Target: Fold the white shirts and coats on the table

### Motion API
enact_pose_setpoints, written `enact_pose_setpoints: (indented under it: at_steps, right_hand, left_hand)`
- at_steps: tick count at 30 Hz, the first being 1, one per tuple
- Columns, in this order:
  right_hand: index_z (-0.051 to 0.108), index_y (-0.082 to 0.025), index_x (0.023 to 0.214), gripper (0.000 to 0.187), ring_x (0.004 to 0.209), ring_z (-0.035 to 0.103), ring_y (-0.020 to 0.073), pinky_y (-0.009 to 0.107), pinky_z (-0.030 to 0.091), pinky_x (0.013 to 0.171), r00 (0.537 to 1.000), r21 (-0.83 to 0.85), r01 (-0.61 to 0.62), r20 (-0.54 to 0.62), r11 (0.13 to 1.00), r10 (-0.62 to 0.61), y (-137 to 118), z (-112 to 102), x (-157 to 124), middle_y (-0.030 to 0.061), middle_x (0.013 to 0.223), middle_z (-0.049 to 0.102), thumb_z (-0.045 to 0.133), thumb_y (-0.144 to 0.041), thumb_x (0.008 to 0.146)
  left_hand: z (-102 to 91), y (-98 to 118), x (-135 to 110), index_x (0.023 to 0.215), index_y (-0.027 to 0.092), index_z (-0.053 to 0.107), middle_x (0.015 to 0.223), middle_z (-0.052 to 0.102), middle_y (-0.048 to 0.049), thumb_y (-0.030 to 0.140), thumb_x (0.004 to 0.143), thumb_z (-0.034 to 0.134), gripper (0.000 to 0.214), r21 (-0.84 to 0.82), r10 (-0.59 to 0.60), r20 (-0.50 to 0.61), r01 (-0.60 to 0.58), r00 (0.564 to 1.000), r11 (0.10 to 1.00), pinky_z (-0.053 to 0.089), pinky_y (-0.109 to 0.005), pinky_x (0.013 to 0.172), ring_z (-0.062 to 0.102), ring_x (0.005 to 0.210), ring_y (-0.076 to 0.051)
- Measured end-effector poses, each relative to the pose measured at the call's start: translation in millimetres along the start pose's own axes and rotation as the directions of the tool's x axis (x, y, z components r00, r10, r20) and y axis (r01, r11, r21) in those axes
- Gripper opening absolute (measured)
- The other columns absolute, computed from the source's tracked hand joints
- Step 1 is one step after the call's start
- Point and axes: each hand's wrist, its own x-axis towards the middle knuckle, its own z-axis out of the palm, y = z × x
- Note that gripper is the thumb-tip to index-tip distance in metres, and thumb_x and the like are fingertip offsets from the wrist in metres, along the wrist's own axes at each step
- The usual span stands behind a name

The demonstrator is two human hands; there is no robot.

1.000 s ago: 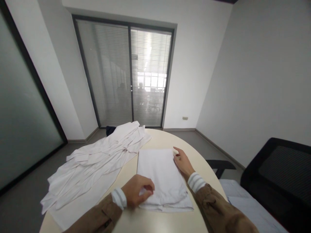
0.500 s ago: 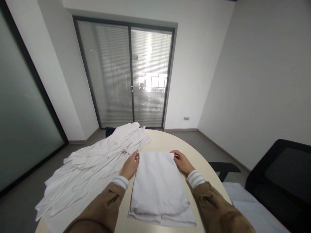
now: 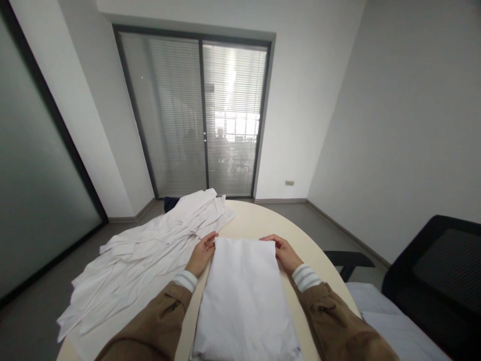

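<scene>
A folded white cloth (image 3: 242,296) lies lengthwise in front of me on the round cream table (image 3: 250,223). My left hand (image 3: 202,253) grips its far left corner, thumb on top. At the far right corner my right hand (image 3: 283,252) pinches the cloth's edge. The far edge looks slightly raised off the table. Both arms wear brown sleeves with striped white cuffs.
A heap of crumpled white garments (image 3: 150,250) covers the table's left side and hangs over its edge. A black office chair (image 3: 432,281) stands at the right, with a pale sheet (image 3: 379,313) beside it. Glass doors with blinds (image 3: 199,115) are straight ahead.
My left hand went from the cloth's near left edge to its far left corner. Both hands now grip the far corners, and the cloth has come closer to me.
</scene>
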Motion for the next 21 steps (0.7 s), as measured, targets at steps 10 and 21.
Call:
enact_pose_setpoints:
  at_steps: [10,21]
  right_hand:
    - [0.071,-0.021,0.091,0.031,0.087,0.069,0.0247,0.035,0.053,0.070,0.994,0.082,-0.032,-0.106,0.996,0.041,7.2,-0.9,1.0,0.0092,0.108,0.074,0.078,-0.040,0.068]
    - [0.061,-0.025,0.115,0.043,0.100,0.067,0.0228,0.034,0.053,0.075,0.980,0.089,-0.133,-0.136,0.987,0.144,1.0,4.4,3.2,0.0090,0.122,0.068,0.061,-0.053,0.081]
  left_hand:
    - [0.3,6.4,-5.9,0.107,0.016,0.066,0.100,0.075,-0.0100,0.032,0.062,0.081,0.050,-0.031,-0.114,-0.036,0.112,0.993,0.993,0.054,-0.032,0.074,0.071,0.089,-0.024]
    - [4.1,3.6,-3.5,0.085,0.020,0.053,0.105,0.075,-0.0104,0.028,0.065,0.078,0.033,-0.185,-0.132,-0.062,0.118,0.989,0.976,0.053,-0.030,0.070,0.071,0.087,-0.023]
